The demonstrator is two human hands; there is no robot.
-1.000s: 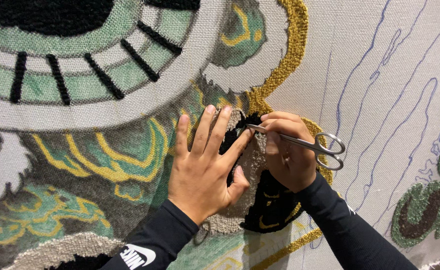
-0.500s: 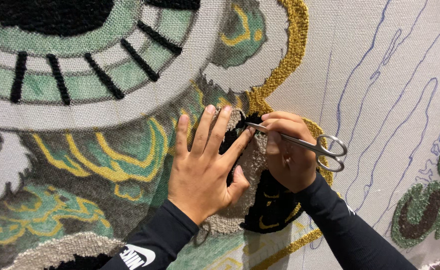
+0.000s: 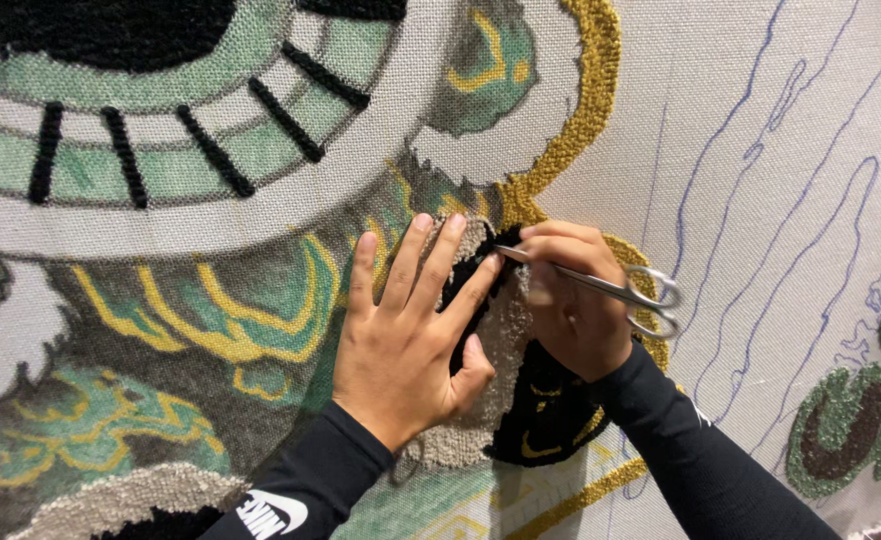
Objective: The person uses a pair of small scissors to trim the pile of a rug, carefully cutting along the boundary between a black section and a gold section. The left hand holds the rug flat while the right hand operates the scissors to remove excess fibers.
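Two hands work the tufted rug [image 3: 261,200]: left hand [image 3: 406,340] pressed flat, fingers spread, just beside the scissors [image 3: 601,288] pinched in the right hand [image 3: 576,310].

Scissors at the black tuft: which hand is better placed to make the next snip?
Right, probably. The right hand holds the scissors, tips at the black tuft. The left hand lies flat on the rug, fingers spread beside the tips, holding nothing.
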